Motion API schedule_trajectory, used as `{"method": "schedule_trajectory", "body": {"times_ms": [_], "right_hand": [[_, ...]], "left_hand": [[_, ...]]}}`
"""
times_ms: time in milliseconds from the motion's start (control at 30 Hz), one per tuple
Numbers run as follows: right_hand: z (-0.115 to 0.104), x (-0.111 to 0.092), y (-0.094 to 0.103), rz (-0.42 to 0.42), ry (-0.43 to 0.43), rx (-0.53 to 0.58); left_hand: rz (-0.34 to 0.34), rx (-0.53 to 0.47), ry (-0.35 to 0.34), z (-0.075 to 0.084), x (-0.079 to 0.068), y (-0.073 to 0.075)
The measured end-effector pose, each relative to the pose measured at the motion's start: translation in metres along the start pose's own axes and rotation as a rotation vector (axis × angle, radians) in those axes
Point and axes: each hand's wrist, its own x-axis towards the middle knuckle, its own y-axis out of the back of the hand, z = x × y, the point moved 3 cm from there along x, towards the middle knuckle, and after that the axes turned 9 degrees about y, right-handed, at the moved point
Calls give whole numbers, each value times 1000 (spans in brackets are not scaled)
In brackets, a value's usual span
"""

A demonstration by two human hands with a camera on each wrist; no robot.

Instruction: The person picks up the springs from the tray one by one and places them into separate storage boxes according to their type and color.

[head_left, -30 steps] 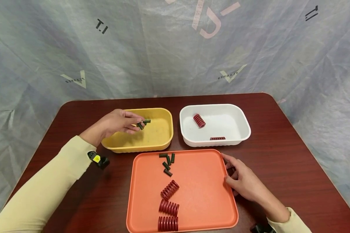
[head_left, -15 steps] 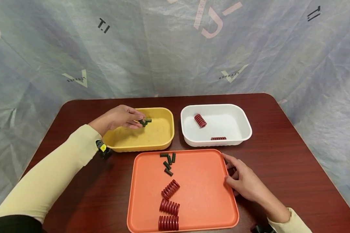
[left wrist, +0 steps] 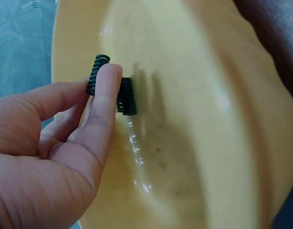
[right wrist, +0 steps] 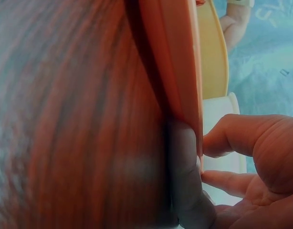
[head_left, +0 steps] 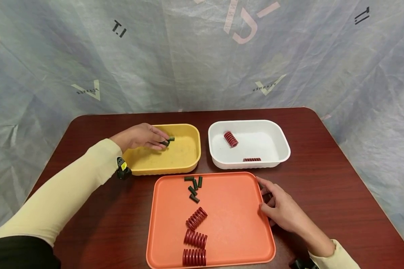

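My left hand (head_left: 144,136) reaches into the yellow bin (head_left: 163,171), at its far left part. Between thumb and fingers it pinches a small dark green spring (left wrist: 97,71). Right beside the fingertips, another dark green spring (left wrist: 128,97) shows in the left wrist view, partly behind a finger. With thumb and fingers on either side of the rim, my right hand (head_left: 282,209) grips the right edge of the orange tray (head_left: 235,216). Several small green springs (head_left: 192,191) lie near the tray's far edge. Closer to me on it lie three larger red springs (head_left: 195,239).
A white bin (head_left: 249,165) stands right of the yellow one, behind the tray. Inside it are a red spring (head_left: 230,139) and another red spring (head_left: 251,159), mostly hidden by the near wall. The dark wooden table (head_left: 326,179) ends at a grey printed curtain (head_left: 202,56).
My left hand has moved slightly right and lower in the yellow bin, bringing the pinched spring close to the other one. The right hand keeps its place on the tray edge.
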Motion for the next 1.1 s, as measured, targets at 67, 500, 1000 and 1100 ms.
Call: {"method": "schedule_trajectory", "body": {"times_ms": [67, 500, 1000, 1100], "right_hand": [[-1, 0, 0, 0, -5, -4], [-1, 0, 0, -7, -1, 2], [-1, 0, 0, -5, 2, -2], [-1, 0, -1, -2, 7, -4]], "left_hand": [[0, 4, 8, -1, 2, 0], [-5, 12, 38, 2, 10, 2], [-12, 7, 43, 5, 6, 3], [-17, 2, 40, 6, 4, 4]]}}
